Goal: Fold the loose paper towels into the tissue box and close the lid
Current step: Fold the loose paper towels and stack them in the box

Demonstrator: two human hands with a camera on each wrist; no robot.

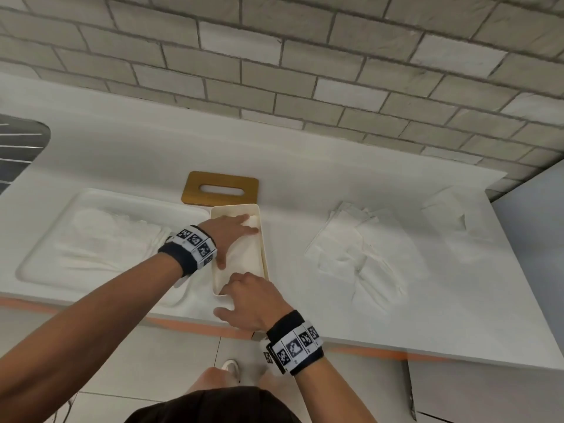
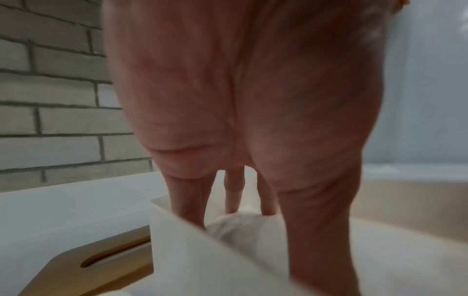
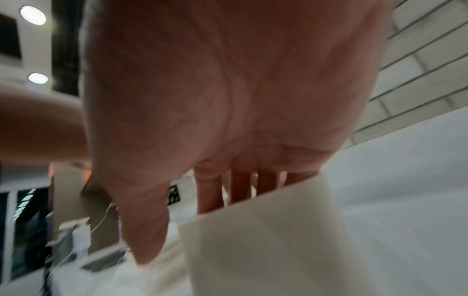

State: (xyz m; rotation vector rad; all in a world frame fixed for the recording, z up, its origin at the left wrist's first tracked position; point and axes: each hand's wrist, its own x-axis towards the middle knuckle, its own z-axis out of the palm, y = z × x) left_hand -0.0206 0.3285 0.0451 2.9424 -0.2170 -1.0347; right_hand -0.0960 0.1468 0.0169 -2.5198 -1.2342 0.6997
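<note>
- The left hand (image 1: 230,236) lies flat in the box (image 1: 265,239), fingers straight and a little spread, pressing on the towel (image 1: 244,257) inside; the flat palm likely squeezes the paper low so that more fits.
- From the left wrist, those fingers (image 2: 188,198) run down past the box's near wall to a rounded fold of towel at their tips.
- The right hand (image 1: 253,300) is at the box's near end, fingers bent down over the rim into the box, thumb (image 1: 224,314) stretched outside on the counter (image 1: 305,154). It seems to tuck that end of the towel in while steadying the box; whether it pinches any paper I cannot tell.
- From the right wrist, the fingers (image 3: 212,196) go behind the box wall, so their tips are hidden.
- The lid (image 1: 221,188), wooden with a slot, lies flat on the counter just beyond the left fingertips, touching or nearly touching the box's far end: close enough to pick up, but not in the way of filling.
- More loose towels (image 1: 357,254) lie crumpled to the right of both hands, well apart from the box; a further sheet (image 1: 448,215) lies beyond them.
- My judgement: filling is partly done, and the lid cannot go on until those go in.
</note>
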